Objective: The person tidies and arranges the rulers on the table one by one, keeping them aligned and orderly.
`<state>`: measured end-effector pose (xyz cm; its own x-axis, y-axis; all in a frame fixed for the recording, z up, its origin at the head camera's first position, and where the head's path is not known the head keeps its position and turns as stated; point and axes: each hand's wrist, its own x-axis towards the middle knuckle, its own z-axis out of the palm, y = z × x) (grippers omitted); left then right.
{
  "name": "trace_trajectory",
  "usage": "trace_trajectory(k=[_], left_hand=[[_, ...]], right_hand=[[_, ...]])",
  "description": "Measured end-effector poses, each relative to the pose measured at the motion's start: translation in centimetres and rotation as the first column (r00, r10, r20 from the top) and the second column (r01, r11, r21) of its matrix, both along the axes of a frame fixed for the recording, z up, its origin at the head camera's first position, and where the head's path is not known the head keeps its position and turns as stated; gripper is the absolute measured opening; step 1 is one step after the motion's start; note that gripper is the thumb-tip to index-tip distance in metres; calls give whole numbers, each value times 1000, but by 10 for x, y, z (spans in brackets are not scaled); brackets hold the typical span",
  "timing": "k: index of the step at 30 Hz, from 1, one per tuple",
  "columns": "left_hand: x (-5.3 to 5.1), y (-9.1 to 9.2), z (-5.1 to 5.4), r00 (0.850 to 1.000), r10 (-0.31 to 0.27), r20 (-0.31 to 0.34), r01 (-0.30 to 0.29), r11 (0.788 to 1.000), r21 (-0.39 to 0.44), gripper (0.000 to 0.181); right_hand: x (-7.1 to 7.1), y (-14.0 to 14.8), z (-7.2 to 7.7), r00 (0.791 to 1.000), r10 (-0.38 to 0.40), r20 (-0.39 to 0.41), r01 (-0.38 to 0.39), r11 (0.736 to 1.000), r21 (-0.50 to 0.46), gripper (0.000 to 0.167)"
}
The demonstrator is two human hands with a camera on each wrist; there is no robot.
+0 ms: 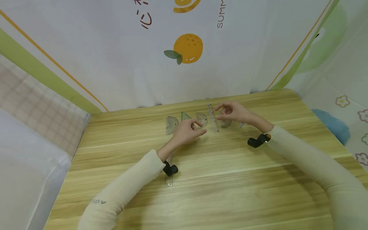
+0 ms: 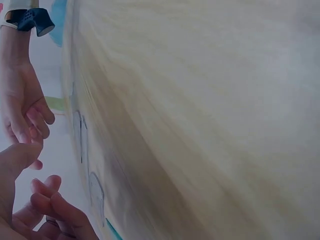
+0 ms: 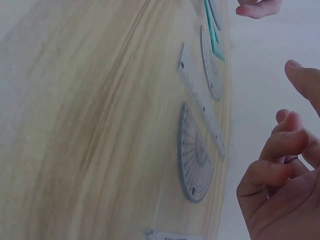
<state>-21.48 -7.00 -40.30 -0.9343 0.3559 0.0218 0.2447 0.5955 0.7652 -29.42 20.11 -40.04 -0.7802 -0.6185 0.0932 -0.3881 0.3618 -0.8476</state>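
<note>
Over the row of clear drawing tools my left hand (image 1: 185, 131) hovers, fingers loosely bent and thumb apart, holding nothing. Beneath and beside it lie a protractor (image 1: 172, 124), a green set square (image 1: 185, 115) partly hidden by the hand, and a second protractor (image 1: 203, 119). My right hand (image 1: 237, 112) is raised above the right part of the row, also holding nothing, its thumb and index finger apart. A straight ruler (image 1: 213, 118) lies just left of it. Below its fingers is a third protractor (image 3: 194, 155), partly covered in the head view.
Another clear ruler (image 1: 169, 183) lies nearer the front, partly under the left wrist. At the right end a small clear piece (image 1: 241, 125) shows below the right hand. The wooden table (image 1: 230, 191) meets a printed white curtain (image 1: 235, 64) behind.
</note>
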Motion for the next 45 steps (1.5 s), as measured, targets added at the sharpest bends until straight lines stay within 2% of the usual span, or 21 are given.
trace_trajectory(k=[7,16,25,32,40,45], left_hand=[[-3,10,-1,1000,-3,-4,3,1000,-16,34],[-5,19,-4,1000,-5,-31,6,1000,10,33],[-7,28,-5,999,20,-44,-23,998,-63,34],[-7,32,-4,998,45,-35,-47,997,-64,33],[-5,35,-4,997,59,-57,-64,995,-81,30],[-6,34,-5,997,66,-49,-70,993,-91,31]], right_hand=[[-5,1,-5,999,-33,10,33,999,5,41],[-16,-1,-11,1000,-14,-27,15,998,53,41],[-25,-3,-9,999,-4,-47,7,997,73,43],[-29,-5,-10,999,-30,-37,33,996,88,43],[-32,-9,-8,999,-23,-47,27,996,87,42],[-31,-12,-6,999,-19,-50,23,996,84,45]])
